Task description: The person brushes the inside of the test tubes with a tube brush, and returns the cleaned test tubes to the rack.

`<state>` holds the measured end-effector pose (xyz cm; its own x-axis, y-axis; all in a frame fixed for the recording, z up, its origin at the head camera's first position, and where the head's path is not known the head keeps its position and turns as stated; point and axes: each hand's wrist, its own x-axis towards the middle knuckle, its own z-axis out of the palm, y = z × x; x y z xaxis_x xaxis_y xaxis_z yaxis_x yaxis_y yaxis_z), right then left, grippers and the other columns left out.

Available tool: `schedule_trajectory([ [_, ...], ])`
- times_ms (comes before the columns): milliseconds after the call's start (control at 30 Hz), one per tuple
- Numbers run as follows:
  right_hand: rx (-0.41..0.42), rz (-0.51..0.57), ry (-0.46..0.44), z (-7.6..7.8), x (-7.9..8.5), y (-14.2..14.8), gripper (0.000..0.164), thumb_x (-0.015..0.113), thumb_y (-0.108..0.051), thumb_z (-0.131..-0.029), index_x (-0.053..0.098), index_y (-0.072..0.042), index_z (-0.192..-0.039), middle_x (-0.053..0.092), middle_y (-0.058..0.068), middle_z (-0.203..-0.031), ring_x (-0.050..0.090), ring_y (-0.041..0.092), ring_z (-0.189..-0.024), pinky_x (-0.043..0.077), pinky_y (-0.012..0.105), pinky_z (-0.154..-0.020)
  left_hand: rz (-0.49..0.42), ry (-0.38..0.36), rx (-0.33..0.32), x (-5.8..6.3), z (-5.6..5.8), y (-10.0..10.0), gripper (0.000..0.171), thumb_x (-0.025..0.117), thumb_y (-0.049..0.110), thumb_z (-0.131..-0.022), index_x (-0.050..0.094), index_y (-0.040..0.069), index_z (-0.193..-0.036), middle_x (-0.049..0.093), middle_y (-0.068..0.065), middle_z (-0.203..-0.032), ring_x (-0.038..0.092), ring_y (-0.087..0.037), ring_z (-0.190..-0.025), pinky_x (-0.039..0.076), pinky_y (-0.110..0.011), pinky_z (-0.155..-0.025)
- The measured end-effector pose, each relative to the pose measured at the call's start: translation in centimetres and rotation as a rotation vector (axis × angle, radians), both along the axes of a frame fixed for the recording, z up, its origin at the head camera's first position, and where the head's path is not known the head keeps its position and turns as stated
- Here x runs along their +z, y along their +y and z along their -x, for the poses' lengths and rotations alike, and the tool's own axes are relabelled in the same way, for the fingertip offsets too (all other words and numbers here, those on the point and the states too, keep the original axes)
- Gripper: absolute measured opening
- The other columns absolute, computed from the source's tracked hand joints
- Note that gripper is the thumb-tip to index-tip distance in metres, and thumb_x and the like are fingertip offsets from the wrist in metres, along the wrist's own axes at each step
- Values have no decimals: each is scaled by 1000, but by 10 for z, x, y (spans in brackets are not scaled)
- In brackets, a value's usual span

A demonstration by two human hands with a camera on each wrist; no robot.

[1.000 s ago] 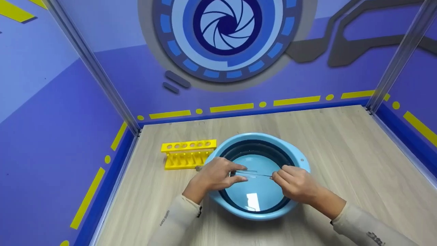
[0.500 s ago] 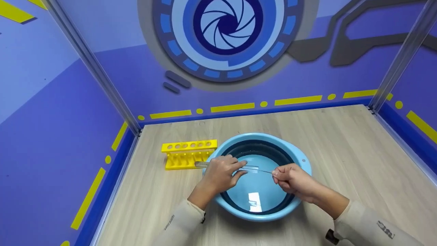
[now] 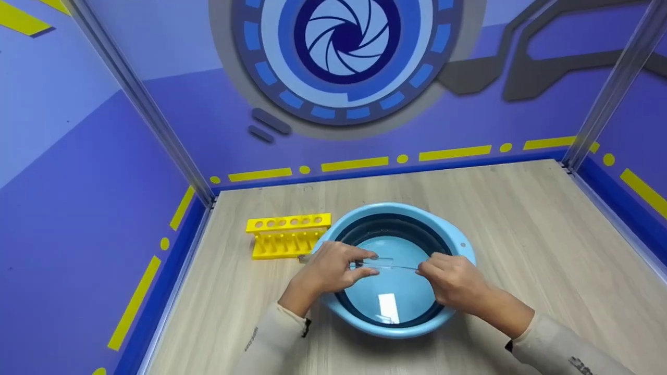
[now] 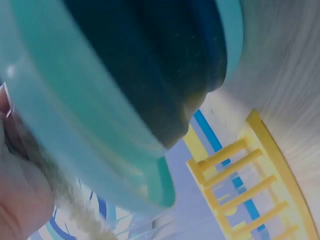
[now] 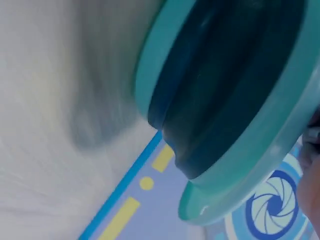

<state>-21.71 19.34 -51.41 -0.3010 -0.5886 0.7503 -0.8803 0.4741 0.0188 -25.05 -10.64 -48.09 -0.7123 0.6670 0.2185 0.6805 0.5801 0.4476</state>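
Note:
My left hand [image 3: 329, 266] holds a clear test tube [image 3: 384, 260] lying nearly level over the blue basin [image 3: 458, 234]. The tube's mouth points right, and my left fingers cover its middle. From that mouth runs the thin wire handle of a test tube brush [image 3: 405, 267], which the fingers of my right hand [image 3: 454, 280] pinch at its end. Pale brush bristles [image 4: 82, 212] show blurred inside the tube in the left wrist view. Water with a bright reflection lies in the basin below both hands. The right wrist view catches only part of my right hand at its edge.
A yellow test tube rack [image 3: 288, 223] stands just left of the basin, its holes unfilled. The wooden tabletop [image 3: 526, 224] carries basin and rack. Printed purple panels [image 3: 333, 151] enclose the back and sides.
My right hand has turned over from thumb-up to knuckles-up since half a second ago, as it was a second ago. My left hand and the tube have shifted slightly left and down.

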Motion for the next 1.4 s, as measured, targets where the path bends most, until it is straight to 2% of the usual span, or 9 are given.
schedule_trajectory([
  [67, 12, -16, 115, 3, 1, 0, 31, 52, -13, -112, 71, -7, -88, 68, 0, -70, 54, 10, -58, 48, 16, -54, 17, -86, -7, 5, 1, -3, 41, 68, 52, -103, 79, 24, -129, 81, 4, -90, 60, -5, -67, 45, -16, -62],
  [133, 19, -30, 182, 6, 3, 1, 34, 49, -13, -112, 72, -6, -88, 69, 0, -71, 54, 10, -57, 49, 16, -53, 28, -131, -8, 8, 1, -5, 41, 68, 52, -102, 79, 24, -129, 78, 4, -85, 53, -3, -62, 43, -17, -60],
  [400, 48, -23, 182, 2, 1, 8, 36, 46, -9, -111, 72, -7, -87, 69, -1, -70, 54, 10, -56, 50, 16, -53, 32, -186, -39, 6, 0, -10, 45, 67, 55, -102, 78, 22, -131, 69, 6, -73, 47, -1, -56, 38, -17, -55],
  [533, 38, -34, 191, 3, -1, 17, 35, 47, -9, -110, 72, -8, -87, 67, -1, -69, 53, 9, -56, 49, 16, -52, 28, -220, -7, 2, 1, -18, 45, 67, 56, -102, 78, 22, -131, 77, 7, -90, 52, -1, -63, 41, -17, -59],
  [667, -7, -67, 173, 2, -3, 27, 35, 47, -15, -112, 72, -10, -87, 67, -3, -70, 56, 8, -57, 53, 18, -52, 17, -277, 41, -3, 2, -28, 45, 69, 55, -101, 78, 23, -131, 81, 5, -107, 56, -2, -71, 45, -18, -64],
  [767, -15, -93, 169, 0, -5, 31, 35, 47, -14, -112, 72, -10, -88, 67, -3, -71, 56, 7, -58, 54, 18, -53, 12, -304, 46, -8, 1, -34, 44, 70, 54, -101, 78, 23, -132, 82, 5, -115, 59, -2, -76, 48, -18, -69],
  [967, -38, -79, 170, -1, -8, 37, 35, 46, -11, -111, 73, -8, -89, 65, -3, -71, 55, 7, -58, 53, 17, -52, -12, -304, 76, -11, -1, -44, 33, 71, 51, -101, 80, 31, -126, 80, 13, -107, 62, -4, -85, 53, -21, -81],
  [1133, -48, -77, 175, -2, -8, 42, 37, 44, -10, -111, 74, -8, -89, 64, -3, -71, 54, 7, -57, 53, 17, -52, -12, -298, 83, -11, -2, -49, 34, 70, 54, -100, 80, 32, -126, 79, 15, -106, 62, -5, -85, 53, -21, -79],
  [1400, -49, -92, 174, 0, -3, 43, 32, 51, -18, -112, 74, -8, -91, 65, -2, -71, 54, 8, -56, 51, 17, -51, -23, -277, 135, -15, -3, -57, 36, 72, 51, -100, 77, 32, -131, 78, 13, -105, 62, -7, -87, 51, -21, -76],
])
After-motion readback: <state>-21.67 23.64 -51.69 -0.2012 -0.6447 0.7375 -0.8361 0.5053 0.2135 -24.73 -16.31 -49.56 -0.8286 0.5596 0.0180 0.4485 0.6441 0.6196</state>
